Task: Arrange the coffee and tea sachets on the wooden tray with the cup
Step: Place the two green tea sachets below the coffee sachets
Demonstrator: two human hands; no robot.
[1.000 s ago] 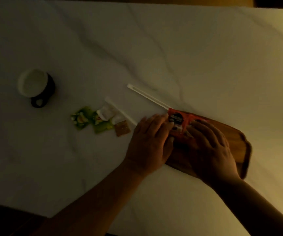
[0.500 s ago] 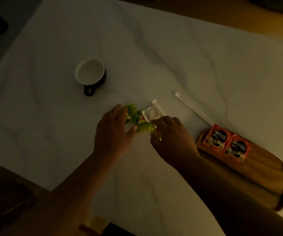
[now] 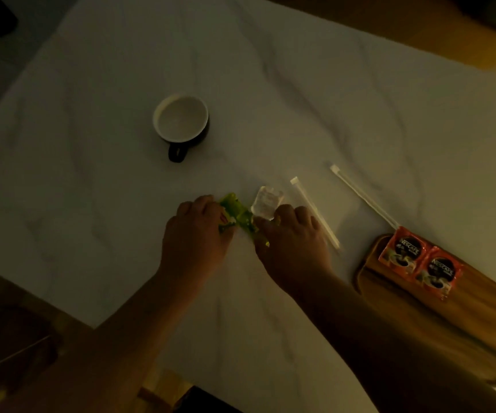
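You're pinching green sachets (image 3: 237,216) with both hands, left (image 3: 194,239), right (image 3: 293,242), at frame centre; counter (image 3: 300,84) lying open above; wooden tray (image 3: 449,320) crowding lower-right edge.

Both hands partly cover the green sachets (image 3: 239,214), their count seemingly unclear.

On the tabletop (image 3: 330,84) there are one cup (image 3: 181,122), one wooden tray (image 3: 449,317), two red coffee sachets (image 3: 403,253) (image 3: 439,272), two long white stick packets (image 3: 315,213) (image 3: 363,195), one clear sachet (image 3: 267,202), and green sachets (image 3: 237,214) too covered to count.
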